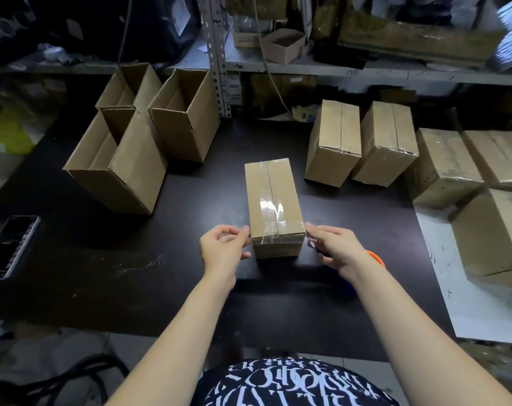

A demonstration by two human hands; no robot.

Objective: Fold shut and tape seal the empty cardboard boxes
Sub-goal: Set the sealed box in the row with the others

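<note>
A closed cardboard box (271, 197) lies lengthwise on the dark table (190, 273), with clear tape along its top seam and a strip of clear tape (275, 234) across its near end. My left hand (224, 249) pinches the left end of that strip at the box's near left corner. My right hand (335, 247) pinches the strip's right end at the near right corner and holds an orange-and-blue tape dispenser (376, 259), mostly hidden under the palm.
Three open, unsealed boxes (126, 159) stand at the back left. Several taped boxes (363, 142) sit at the back right and along the right side. A phone (10, 244) lies at the left edge. Metal shelving (216, 54) rises behind the table.
</note>
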